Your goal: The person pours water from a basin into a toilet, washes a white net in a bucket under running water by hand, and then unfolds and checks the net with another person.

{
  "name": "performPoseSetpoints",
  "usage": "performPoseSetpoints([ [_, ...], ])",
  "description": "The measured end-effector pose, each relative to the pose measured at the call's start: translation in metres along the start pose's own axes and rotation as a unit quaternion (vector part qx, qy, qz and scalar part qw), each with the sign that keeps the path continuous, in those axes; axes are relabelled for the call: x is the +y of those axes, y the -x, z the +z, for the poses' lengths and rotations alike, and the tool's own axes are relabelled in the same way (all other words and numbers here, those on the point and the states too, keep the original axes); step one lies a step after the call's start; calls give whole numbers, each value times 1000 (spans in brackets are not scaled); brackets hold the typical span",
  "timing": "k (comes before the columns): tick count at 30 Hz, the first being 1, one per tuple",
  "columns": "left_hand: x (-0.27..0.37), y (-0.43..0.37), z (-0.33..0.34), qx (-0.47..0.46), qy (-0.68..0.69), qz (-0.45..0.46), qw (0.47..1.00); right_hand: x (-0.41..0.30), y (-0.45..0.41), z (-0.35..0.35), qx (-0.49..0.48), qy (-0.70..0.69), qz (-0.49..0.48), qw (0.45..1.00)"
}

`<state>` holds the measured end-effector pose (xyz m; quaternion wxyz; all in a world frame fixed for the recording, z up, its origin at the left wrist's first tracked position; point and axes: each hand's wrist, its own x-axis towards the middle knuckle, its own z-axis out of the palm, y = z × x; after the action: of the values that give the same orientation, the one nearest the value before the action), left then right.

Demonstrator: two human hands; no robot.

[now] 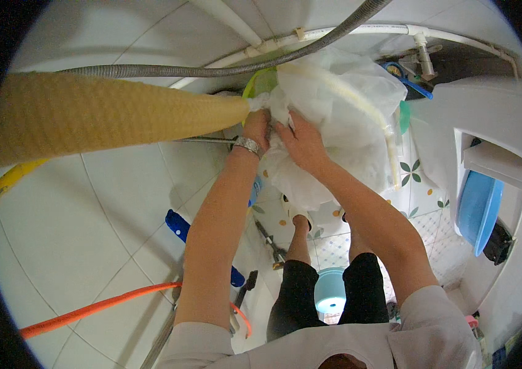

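Observation:
A large, crumpled sheet of translucent white material point(344, 115), perhaps a plastic bag or cover, spreads before me with a cream strip along it. My left hand point(257, 127), with a patterned band at the wrist, grips a gathered part of it. Its fingertips are partly hidden in the folds. Just right of it, my right hand point(305, 145) pinches a fold between thumb and fingers. Close above my left hand ends the narrow tip of a tan, ribbed, tapering tube-like thing point(118, 117). A yellow-green rim point(261, 83) shows behind the sheet.
A grey corrugated hose point(173, 71) crosses above, near white wall pipes point(371, 30). At right stands a white toilet point(477, 110) with a blue basin point(477, 207) beside it. An orange hose point(104, 310) lies left. A light-blue stool or bucket point(330, 288) stands between my legs.

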<state>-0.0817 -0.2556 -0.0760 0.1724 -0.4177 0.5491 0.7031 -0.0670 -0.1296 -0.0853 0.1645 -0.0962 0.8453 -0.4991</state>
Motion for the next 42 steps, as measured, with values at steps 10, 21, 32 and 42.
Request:
performPoseSetpoints([
  [10, -3, 24, -4, -28, 305, 116, 945, 60, -5, -44, 111, -411, 268, 864],
  [21, -40, 69, 31, -78, 35, 189, 978, 23, 8, -86, -3, -545, 336, 768],
  [32, -45, 27, -18, 134, -514, 431, 729, 44, 36, -46, 51, -207, 199, 956],
  [42, -10, 43, 4, -31, -369, 188, 910, 19, 24, -70, 45, -457, 279, 844],
])
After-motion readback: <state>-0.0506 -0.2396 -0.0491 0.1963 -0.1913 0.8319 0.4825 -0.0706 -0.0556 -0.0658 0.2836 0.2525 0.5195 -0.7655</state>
